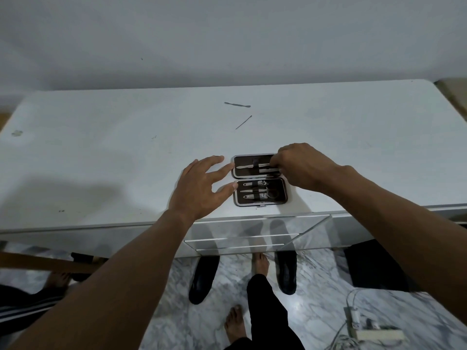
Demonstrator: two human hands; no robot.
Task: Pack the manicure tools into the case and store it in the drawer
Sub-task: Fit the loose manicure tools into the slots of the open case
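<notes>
The left hand (pixel 202 186), fingers spread apart, is bracing the open case (pixel 260 180) while the right hand (pixel 300 168) is pinching a tool (pixel 255 167) into the far half's strap, leaving two loose tools (pixel 237 104) farther off.

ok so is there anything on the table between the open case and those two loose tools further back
Nothing: in the head view the stretch of white tabletop between the open case and the thin pick and flat pusher is bare.
</notes>
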